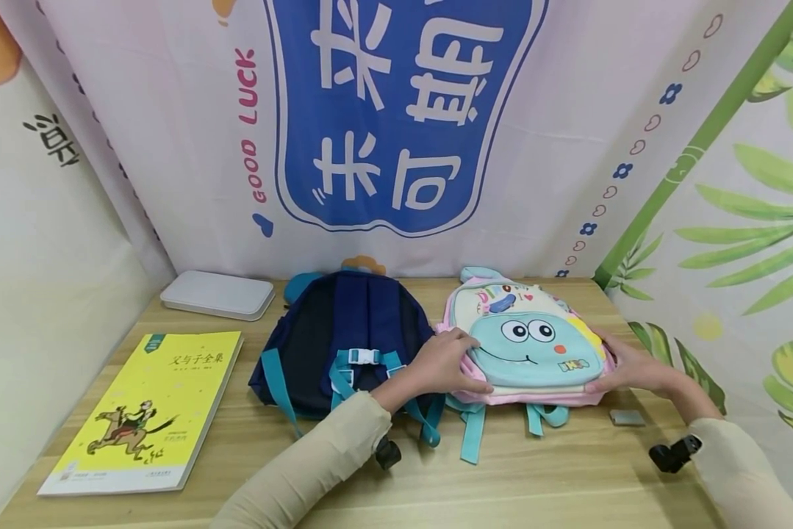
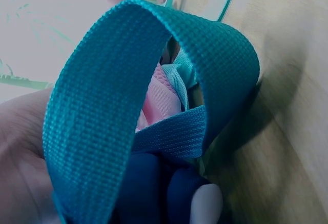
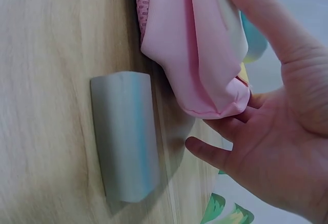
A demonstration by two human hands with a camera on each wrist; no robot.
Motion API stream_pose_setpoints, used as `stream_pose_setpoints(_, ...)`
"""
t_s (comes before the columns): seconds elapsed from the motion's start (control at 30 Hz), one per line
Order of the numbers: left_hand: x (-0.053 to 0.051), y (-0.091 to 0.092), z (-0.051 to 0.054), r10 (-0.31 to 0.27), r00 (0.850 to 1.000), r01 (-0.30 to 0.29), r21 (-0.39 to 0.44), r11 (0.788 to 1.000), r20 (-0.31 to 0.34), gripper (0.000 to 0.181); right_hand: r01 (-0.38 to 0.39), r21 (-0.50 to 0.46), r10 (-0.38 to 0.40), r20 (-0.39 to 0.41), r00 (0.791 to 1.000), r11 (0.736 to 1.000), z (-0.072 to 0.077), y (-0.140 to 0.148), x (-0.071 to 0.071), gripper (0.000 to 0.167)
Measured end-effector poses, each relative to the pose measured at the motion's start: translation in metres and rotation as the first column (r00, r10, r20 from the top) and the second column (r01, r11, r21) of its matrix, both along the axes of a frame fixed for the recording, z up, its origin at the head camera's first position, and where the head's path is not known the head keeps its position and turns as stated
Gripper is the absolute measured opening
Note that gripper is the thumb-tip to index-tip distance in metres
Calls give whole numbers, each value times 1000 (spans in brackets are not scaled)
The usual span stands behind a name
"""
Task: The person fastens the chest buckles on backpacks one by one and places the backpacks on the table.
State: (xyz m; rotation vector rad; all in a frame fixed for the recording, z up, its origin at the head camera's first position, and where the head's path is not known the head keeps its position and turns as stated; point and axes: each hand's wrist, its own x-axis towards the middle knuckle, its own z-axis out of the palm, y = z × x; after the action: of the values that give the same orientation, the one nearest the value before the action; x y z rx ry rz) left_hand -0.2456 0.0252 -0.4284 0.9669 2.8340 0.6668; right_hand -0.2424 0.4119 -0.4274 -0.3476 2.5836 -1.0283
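Observation:
A small pink and light-blue backpack with a cartoon face leans back on the table. My left hand grips its left side, thumb low on the front and fingers higher up. On the other side my right hand holds the lower right edge; in the right wrist view the thumb lies over the front and fingers reach behind the pink corner. A navy backpack stands straps-forward under my left forearm. Its teal strap loops across the left wrist view and hides most of that hand.
A yellow book lies at the left, with a white flat case behind it. A small grey block sits near my right wrist. Printed cloth hangs behind the wooden table.

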Motion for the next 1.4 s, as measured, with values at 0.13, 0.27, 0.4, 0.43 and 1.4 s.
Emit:
stream_pose_setpoints(0.13, 0, 1, 1, 3, 1000, -3, 8, 1000, 15, 84, 15, -10, -15, -10, 1000, 1000, 0, 1, 0, 114)
stream_pose_setpoints(0.27, 0, 1, 1, 8, 1000, -8, 6, 1000, 30, 84, 18, -11, -19, -34, 999, 1000, 2, 0, 0, 112)
stream_pose_setpoints(0.4, 1, 2, 3, 8, 999, -8, 6, 1000, 39, 84, 22, -8, -23, -43, 999, 1000, 8, -3, 1, 110)
stream_pose_setpoints(0.43, 1, 2, 3, 8, 999, -9, 4, 1000, 39, 84, 23, -6, -24, -42, 999, 1000, 9, -3, 2, 110)
stream_pose_setpoints(1.4, 0, 2, -1, -10, 1000, 9, 55, 998, 21, 79, 49, 66, -30, -263, 964, 997, 67, -23, 10, 107)
